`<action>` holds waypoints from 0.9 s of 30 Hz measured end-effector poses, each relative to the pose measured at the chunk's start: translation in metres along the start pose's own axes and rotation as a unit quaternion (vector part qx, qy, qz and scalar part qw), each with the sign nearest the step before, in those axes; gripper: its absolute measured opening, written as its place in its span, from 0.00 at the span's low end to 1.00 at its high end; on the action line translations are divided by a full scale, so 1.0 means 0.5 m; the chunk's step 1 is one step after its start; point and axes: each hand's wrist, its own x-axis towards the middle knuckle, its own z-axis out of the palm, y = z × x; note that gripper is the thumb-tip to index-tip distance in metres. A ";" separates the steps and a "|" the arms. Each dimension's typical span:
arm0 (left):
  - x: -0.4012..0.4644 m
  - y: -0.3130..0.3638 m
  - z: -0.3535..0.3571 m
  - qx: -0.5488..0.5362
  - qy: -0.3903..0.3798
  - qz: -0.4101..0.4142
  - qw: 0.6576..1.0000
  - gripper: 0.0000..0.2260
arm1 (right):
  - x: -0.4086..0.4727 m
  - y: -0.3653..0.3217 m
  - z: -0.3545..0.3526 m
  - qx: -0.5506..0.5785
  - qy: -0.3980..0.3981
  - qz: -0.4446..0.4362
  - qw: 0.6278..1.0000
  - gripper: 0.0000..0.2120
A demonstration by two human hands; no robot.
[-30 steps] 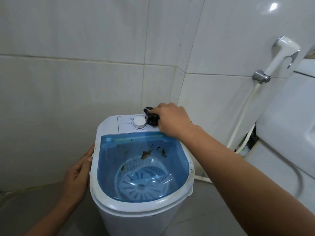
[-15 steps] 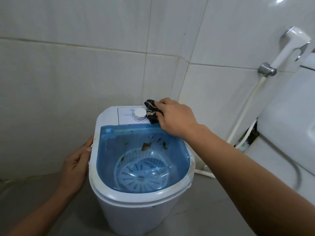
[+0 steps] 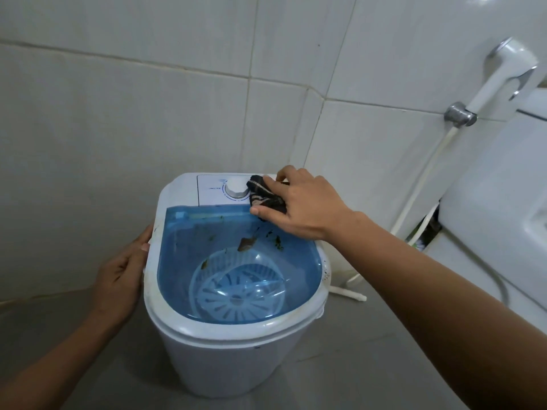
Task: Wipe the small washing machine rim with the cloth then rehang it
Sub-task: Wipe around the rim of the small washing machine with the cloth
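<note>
A small white washing machine [image 3: 236, 359] with a blue see-through lid stands on the floor in a tiled corner. Its white rim [image 3: 183, 324] runs around the lid, and bits of brown dirt lie on the lid. My right hand [image 3: 299, 202] presses a dark striped cloth [image 3: 265, 195] onto the back right of the top panel, just right of the white dial [image 3: 236, 187]. My left hand [image 3: 121, 273] lies flat against the machine's left side, fingers on the rim.
White tiled walls close in behind and to the left. A white bidet sprayer [image 3: 503, 75] hangs on the right wall with its hose [image 3: 420, 184] running down. A white toilet tank [image 3: 500, 208] fills the right side. Grey floor lies in front.
My right hand has spread the cloth out a little beside the dial and pressed it down. The view has shifted slightly; my left hand stays on the machine's side.
</note>
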 end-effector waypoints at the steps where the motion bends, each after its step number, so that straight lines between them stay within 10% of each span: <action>1: -0.001 0.004 0.000 -0.004 0.003 0.001 1.000 0.18 | -0.008 0.007 0.002 -0.002 0.010 -0.011 1.000 0.39; 8: -0.002 0.019 0.006 0.001 -0.005 -0.001 1.000 0.25 | 0.034 0.017 0.016 0.005 0.101 0.057 0.993 0.18; 27: 0.012 -0.019 -0.003 0.009 -0.002 -0.028 1.000 0.17 | -0.025 0.057 -0.006 0.085 0.004 0.106 0.991 0.22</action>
